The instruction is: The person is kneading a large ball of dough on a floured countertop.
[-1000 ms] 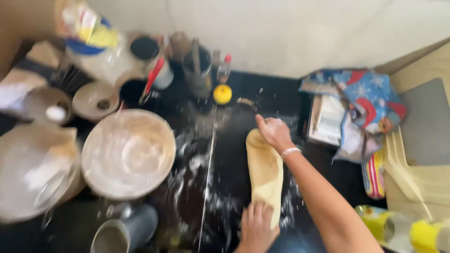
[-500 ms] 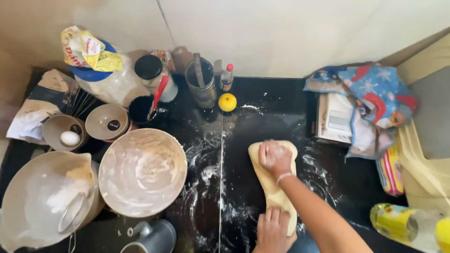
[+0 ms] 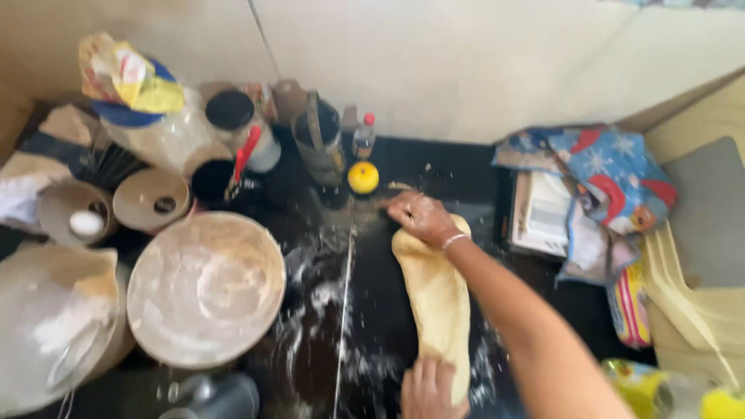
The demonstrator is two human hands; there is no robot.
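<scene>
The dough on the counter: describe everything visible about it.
The dough is a pale yellow, smooth, soft-looking slab, stretched into a long strip that runs away from the person. It lies flat on the black, flour-dusted counter, right of a floury round bowl. The right hand presses its far end; the left hand rests on its near end. Loose flour is scattered along both sides.

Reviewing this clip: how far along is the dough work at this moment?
Done: the dough is one smooth, stretched yellow piece on the floured black counter, and the mixing bowl holds only flour residue. In hand: the right hand presses its far end, the left hand its near end. Left: it is not shaped into a final form.
</scene>
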